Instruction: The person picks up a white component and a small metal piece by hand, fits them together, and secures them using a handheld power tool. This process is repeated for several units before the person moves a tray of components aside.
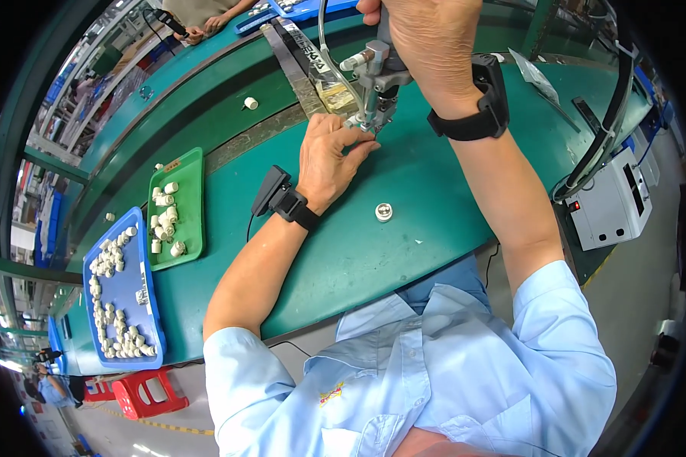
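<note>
At the top of the head view my right hand (434, 57) is wrapped round the grey body of a hand-held power screwdriver (375, 76), which has silver fittings and a clear hose. Its tip points down toward the bench. My left hand (328, 161) is closed right at that tip, thumb and fingers pinched together. Whatever is between those fingers is hidden. On the green bench top (343, 251), nearer to me, sits a small round white part (383, 212) with a metal centre. Both wrists wear black strapped devices.
Left of my arm lie a green tray (197, 206) and a blue tray (154, 312) holding several small white parts. One white part (251, 103) rests on the conveyor beyond. A white box (610, 202) stands at right, near black cables. Another person's hands (204, 27) show at far left.
</note>
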### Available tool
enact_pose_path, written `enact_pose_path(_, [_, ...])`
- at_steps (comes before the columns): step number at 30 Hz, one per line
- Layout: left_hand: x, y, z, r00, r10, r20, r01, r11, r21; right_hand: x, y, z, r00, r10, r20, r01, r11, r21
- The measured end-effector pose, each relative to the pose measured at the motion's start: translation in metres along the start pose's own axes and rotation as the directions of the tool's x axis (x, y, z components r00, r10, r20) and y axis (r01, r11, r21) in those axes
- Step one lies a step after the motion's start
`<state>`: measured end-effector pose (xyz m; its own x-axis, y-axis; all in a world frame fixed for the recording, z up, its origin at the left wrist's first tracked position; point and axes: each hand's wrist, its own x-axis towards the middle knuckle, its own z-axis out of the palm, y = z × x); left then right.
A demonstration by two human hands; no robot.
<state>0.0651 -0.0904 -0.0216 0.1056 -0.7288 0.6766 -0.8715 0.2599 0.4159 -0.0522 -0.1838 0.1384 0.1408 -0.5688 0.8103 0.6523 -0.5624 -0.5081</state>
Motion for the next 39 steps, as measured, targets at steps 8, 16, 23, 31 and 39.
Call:
enact_pose_path(8, [-0.003, 0.018, -0.004, 0.993, -0.105, 0.053, 0.113, 0.972, -0.205, -0.002, -0.031, -0.003, 0.999, 0.041, 0.021, -0.04, 0.999, -0.03])
enact_pose_path(16, [-0.004, 0.035, -0.004, 0.991, -0.131, 0.015, 0.13, 0.953, -0.272, -0.002, -0.042, -0.002, 0.999, 0.04, 0.006, -0.041, 0.997, 0.067])
enact_pose_path(23, [0.001, 0.06, -0.013, 0.965, -0.2, 0.167, 0.217, 0.972, -0.087, -0.006, -0.045, -0.001, 0.993, 0.104, -0.054, -0.107, 0.993, -0.058])
enact_pose_path(31, [0.014, 0.038, -0.027, 0.909, -0.252, 0.332, 0.386, 0.809, -0.443, 0.003, -0.028, -0.023, 0.998, -0.014, 0.063, 0.017, 0.998, -0.056])
enact_pose_path(39, [0.056, -0.13, -0.024, 0.923, -0.363, -0.127, 0.371, 0.756, 0.539, 0.006, -0.036, -0.025, 1.0, 0.014, 0.012, -0.013, 0.994, -0.112])
